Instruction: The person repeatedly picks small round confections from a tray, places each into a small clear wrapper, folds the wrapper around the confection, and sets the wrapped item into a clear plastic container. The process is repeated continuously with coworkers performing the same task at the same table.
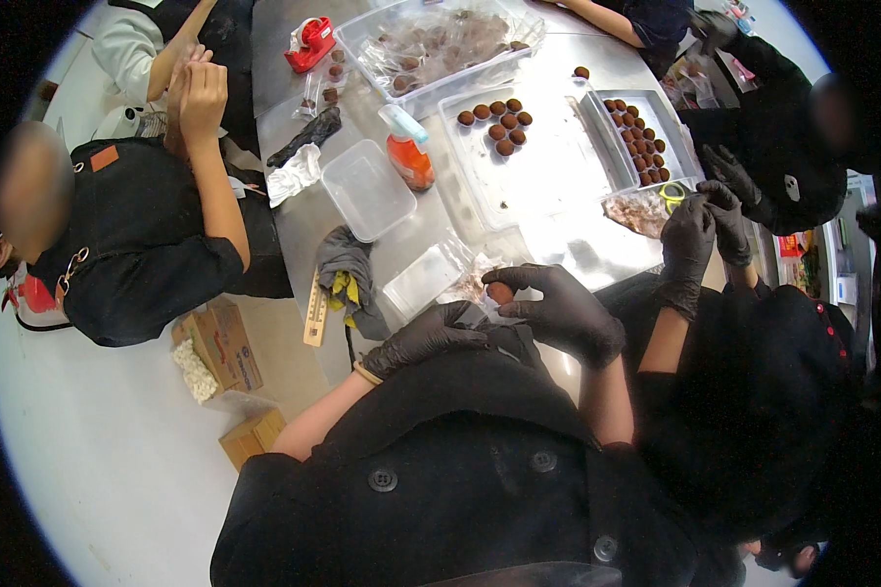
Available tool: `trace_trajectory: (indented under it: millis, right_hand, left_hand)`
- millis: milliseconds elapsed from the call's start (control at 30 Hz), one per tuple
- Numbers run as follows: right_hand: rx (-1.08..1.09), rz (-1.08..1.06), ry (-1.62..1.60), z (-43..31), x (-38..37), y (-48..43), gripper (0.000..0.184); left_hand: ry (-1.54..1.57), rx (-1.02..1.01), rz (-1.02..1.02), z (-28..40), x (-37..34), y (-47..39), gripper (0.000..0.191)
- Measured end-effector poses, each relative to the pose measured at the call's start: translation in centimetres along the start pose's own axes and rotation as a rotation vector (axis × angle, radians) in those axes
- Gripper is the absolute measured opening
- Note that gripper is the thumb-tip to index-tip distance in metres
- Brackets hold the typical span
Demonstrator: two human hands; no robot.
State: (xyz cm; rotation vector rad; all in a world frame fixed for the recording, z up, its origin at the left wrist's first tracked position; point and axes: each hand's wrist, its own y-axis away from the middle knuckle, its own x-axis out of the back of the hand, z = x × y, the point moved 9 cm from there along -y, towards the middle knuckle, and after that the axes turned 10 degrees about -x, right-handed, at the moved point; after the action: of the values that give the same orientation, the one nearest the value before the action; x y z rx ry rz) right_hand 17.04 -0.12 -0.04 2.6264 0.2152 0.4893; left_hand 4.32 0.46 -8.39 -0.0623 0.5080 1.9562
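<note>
My right hand [562, 312], in a black glove, grips a round brown truffle-like ball [499, 293] between thumb and fingers. In its black glove, my left hand [427, 339] is low at the table's front edge, its fingers on what looks like a small clear plastic bag [474, 315]; glare blurs the bag's outline. Just beyond both hands lies crumpled clear plastic with brown powder [477, 277]. A clear plastic lid or box [427, 277] is beside it. Farther back, a shallow clear tray [536, 183] holds several brown balls [510, 121] in small cups.
Nearby on the left are a grey cloth [345, 268], a thermometer [315, 312], a clear container [368, 191] and an orange spray bottle [410, 158]. Behind stand a bin of bagged balls [440, 44] and a red tape dispenser [310, 48]. A co-worker's gloved hands [694, 235] are close on the right.
</note>
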Motion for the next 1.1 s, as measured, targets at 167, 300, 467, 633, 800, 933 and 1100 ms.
trace_trajectory:
  millis: [167,300,467,633,800,933,1100]
  right_hand:
    - [0.114,0.026,0.118,-1.1,0.2,0.6,0.045]
    - [-0.101,-0.085,0.09,0.7,-0.5,0.5,0.045]
    - [-0.002,-0.072,0.095,0.0,-1.2,0.7,0.042]
    - [0.051,0.011,0.039,0.5,-2.1,1.1,0.047]
    - [0.066,0.054,-0.045,1.5,-4.4,1.9,0.061]
    - [0.187,0.119,0.06,1.0,-4.7,2.1,0.067]
    - [0.21,0.162,0.088,0.6,-3.9,2.0,0.07]
  left_hand:
    - [-0.068,0.067,-0.036,-0.5,-0.2,-0.1,0.037]
    - [-0.077,0.019,-0.069,-0.2,-0.4,-0.2,0.041]
    - [-0.069,0.058,0.003,-0.3,-0.2,0.0,0.038]
    - [0.102,-0.019,0.023,0.6,-0.6,0.2,0.031]
    - [0.153,-0.046,0.036,0.4,-0.2,0.2,0.029]
    - [0.203,-0.064,0.059,0.2,-0.2,0.1,0.03]
    - [0.146,-0.092,0.031,1.1,-0.3,0.0,0.033]
